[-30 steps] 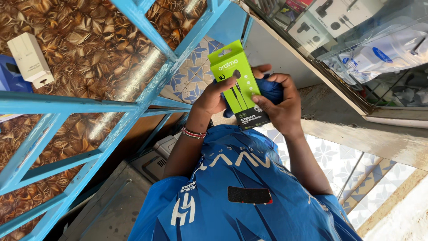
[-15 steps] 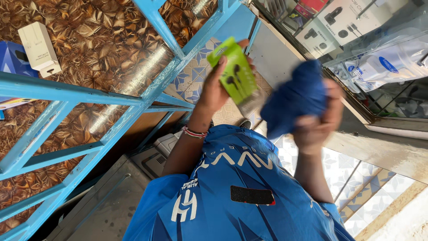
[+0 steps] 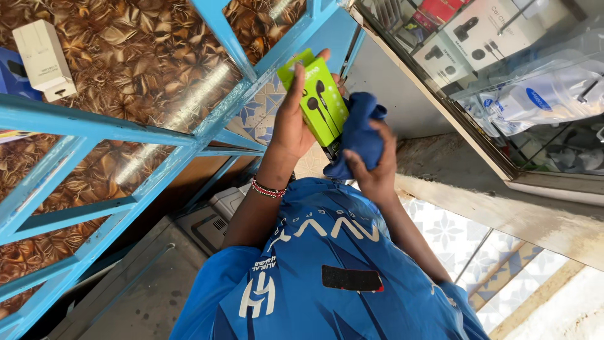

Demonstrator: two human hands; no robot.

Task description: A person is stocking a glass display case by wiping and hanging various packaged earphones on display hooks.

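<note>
Green earphone box [image 3: 321, 101], black earbuds pictured, gripped beside blue cloth [image 3: 357, 133].

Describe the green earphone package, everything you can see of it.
The green earphone package is a flat, bright lime-green retail box, seemingly glossy card, with a picture of black in-ear earphones and their cable on its face and a dark band at its lower end. It is held up tilted, its top toward the blue metal frame. The left hand grips its left edge, fingers curling over the top. The right hand presses a blue cloth against its right side, covering the lower right corner.
</note>
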